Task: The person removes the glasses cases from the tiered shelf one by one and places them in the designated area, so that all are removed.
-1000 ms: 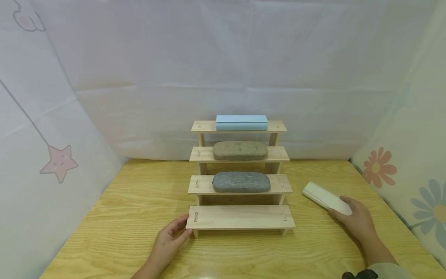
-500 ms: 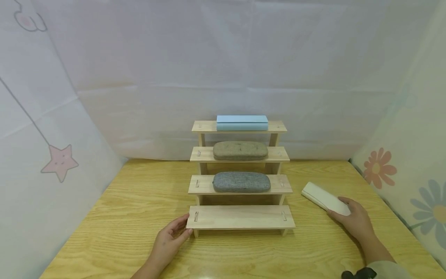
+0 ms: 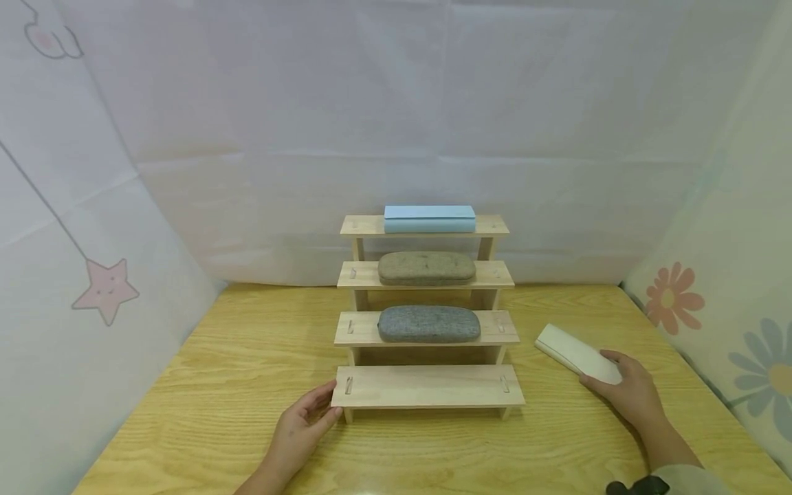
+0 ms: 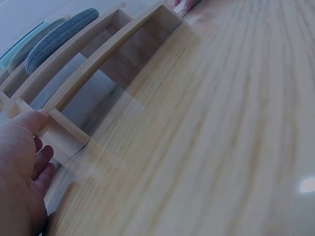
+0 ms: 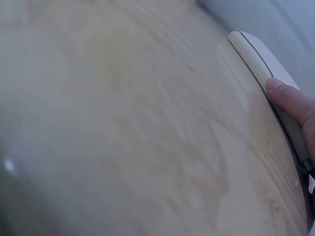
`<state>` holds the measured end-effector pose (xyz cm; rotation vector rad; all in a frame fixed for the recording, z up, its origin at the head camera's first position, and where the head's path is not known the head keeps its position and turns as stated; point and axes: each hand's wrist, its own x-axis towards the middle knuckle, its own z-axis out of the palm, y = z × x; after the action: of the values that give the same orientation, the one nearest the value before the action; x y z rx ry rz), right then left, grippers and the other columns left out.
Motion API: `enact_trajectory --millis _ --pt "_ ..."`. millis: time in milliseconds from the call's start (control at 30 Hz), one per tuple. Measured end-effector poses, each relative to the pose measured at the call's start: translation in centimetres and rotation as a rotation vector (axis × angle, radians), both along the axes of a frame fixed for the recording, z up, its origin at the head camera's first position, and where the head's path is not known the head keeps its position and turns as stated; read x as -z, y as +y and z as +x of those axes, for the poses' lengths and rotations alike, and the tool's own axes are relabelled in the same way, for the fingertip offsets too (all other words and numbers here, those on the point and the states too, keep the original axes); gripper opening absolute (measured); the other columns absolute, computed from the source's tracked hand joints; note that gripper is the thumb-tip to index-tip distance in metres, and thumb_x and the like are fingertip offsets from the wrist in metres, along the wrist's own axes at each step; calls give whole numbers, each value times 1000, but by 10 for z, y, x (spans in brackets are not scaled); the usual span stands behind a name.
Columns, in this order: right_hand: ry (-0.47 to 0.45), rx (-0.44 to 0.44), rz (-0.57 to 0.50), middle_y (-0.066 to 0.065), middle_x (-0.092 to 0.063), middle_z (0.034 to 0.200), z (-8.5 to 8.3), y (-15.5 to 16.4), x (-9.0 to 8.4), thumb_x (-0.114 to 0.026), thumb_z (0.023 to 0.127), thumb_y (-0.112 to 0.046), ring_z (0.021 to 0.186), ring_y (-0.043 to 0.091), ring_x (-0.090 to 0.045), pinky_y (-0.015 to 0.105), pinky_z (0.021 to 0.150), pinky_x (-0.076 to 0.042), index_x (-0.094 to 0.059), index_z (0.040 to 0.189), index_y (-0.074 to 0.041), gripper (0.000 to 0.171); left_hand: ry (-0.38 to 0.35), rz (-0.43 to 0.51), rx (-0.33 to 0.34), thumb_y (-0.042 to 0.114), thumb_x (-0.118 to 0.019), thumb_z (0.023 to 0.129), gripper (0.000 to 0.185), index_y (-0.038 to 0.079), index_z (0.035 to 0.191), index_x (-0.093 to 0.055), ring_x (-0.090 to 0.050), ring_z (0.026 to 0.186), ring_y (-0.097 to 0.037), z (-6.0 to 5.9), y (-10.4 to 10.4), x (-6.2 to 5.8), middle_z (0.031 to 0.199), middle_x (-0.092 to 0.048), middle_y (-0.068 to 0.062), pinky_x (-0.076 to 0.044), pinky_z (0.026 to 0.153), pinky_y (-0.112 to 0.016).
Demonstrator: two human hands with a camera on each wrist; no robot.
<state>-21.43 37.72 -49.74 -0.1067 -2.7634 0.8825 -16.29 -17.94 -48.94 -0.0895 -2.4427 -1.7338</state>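
Spanning the lower frame, the pale wooden bench [image 3: 216, 385] carries a four-step light wood display stand [image 3: 427, 386] at centre, its bottom step bare. Lower right, the right hand [image 3: 625, 390] has a narrow grip curled round the flat white oblong case [image 3: 572, 350]; lifting seems next. The left hand [image 3: 303, 421], grip relaxed, touches the stand's corner.

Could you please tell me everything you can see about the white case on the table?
The white case is a slim, smooth, oblong box with rounded ends and a dark seam along its side, apparently closed. It lies flat on the table, angled, right of the rack and apart from it. The right hand grips its near end, thumb on the side.
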Motion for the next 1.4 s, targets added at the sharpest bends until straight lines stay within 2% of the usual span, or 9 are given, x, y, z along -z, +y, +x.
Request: enact_trajectory --millis 367,467,533,600,667,733,800,867,1400 --pt "37 3 -27 42 -43 135 13 8 -1 -80 81 -38 120 58 -41 66 93 -39 -43 137 13 84 -5 11 1 16 -75 87 45 6 129 -62 -62 112 -8 0 0 0 129 -65 -13 -51 92 -16" --pt "41 12 -25 41 -46 132 18 10 -1 -82 80 -36 116 54 -48 34 85 -51 -45 135 14 83 -14 7 0 15 -75 87 45 6 130 -62 -62 113 -11 0 0 -1 130 -65 -13 -51 93 -17" --pt "38 20 -20 40 -48 130 20 11 -1 -82 79 -36 112 52 -52 14 72 -45 -47 133 14 82 -12 -3 -2 15 -75 87 45 6 130 -62 -62 114 -12 1 0 -1 130 -65 -13 -51 93 -17" --pt "22 27 -16 40 -49 129 21 12 -2 -81 80 -37 111 51 -53 8 67 -39 -46 133 14 82 -12 -4 -4 14 -75 87 45 7 129 -62 -62 114 -12 0 0 -1 130 -65 -12 -51 93 -18" --pt "-6 32 -18 41 -47 130 21 12 -3 -80 82 -39 112 52 -52 18 71 -48 -44 135 14 83 -13 -3 -4 14 -75 87 45 7 129 -62 -62 114 -12 0 0 -1 130 -65 -12 -51 93 -18" --pt "-32 38 -16 41 -45 132 20 13 -3 -78 83 -41 114 54 -50 37 79 -54 -42 137 15 86 -15 2 -4 14 -75 87 45 7 129 -62 -62 113 -12 0 0 -1 129 -65 -12 -51 93 -18" --pt "-52 40 -21 42 -43 134 19 14 -4 -76 84 -42 117 55 -47 56 87 -50 -39 138 15 87 -15 2 -1 15 -75 87 45 7 129 -62 -62 113 -12 0 0 -1 129 -65 -12 -51 93 -18" --pt "-59 37 -31 43 -41 135 17 15 -4 -76 85 -42 119 57 -45 62 92 -45 -37 139 16 89 -12 0 0 15 -75 87 45 7 129 -62 -63 113 -12 -1 0 -1 129 -66 -12 -51 93 -18" --pt "-73 28 -31 44 -37 138 -8 24 -5 -71 88 -46 121 59 -41 66 93 -41 -32 143 15 91 -7 12 0 14 -75 87 45 5 129 -62 -63 113 -12 0 1 -1 129 -65 -14 -51 92 -17"
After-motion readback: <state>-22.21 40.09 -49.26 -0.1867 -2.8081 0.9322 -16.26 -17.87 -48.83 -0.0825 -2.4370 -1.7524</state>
